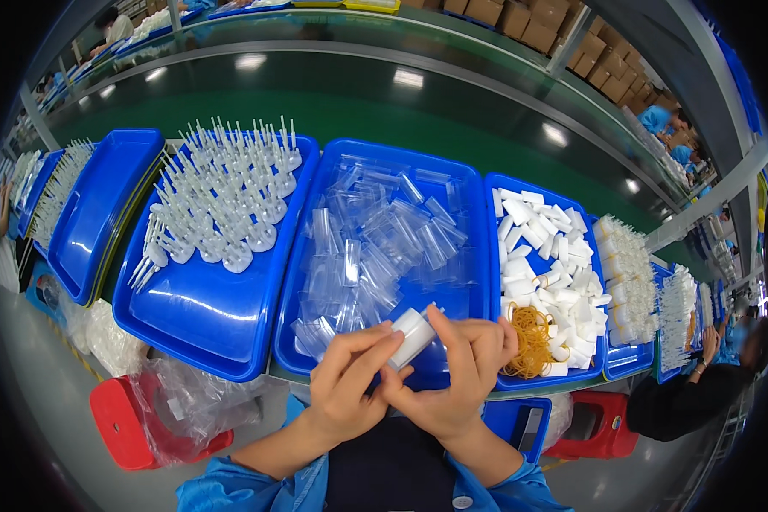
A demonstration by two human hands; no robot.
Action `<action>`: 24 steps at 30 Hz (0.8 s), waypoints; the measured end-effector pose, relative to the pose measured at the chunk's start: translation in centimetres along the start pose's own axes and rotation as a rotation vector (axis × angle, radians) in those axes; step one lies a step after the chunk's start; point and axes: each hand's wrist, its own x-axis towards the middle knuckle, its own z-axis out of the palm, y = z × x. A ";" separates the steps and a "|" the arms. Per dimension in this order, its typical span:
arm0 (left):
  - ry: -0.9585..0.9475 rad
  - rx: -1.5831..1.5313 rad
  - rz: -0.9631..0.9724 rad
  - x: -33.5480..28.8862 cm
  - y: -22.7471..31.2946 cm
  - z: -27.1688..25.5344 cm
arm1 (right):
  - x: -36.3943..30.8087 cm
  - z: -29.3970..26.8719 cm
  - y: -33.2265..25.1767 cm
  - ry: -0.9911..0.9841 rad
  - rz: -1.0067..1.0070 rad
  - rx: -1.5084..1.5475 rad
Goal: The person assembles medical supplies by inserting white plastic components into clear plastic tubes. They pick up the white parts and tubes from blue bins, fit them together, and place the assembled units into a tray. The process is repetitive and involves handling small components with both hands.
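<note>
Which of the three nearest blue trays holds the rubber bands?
The right tray: rubber bands lie heaped at its near end, among white pieces. The middle tray holds clear sleeves; the left tray, translucent stemmed parts.

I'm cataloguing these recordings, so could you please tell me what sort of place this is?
Probably a factory assembly line: blue trays of small parts beside a long green surface, and stacked cardboard boxes behind.

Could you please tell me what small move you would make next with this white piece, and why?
I would perhaps steady the white piece in the left hand and reach with the right hand for a tan rubber band: both hands hold the piece, I can make out no band around it, and the bunched rubber bands lie just beside the right hand.
</note>
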 end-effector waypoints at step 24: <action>0.135 -0.784 -0.495 1.3 -0.8 -3.9 | 1.1 0.0 3.5 -0.355 0.027 0.047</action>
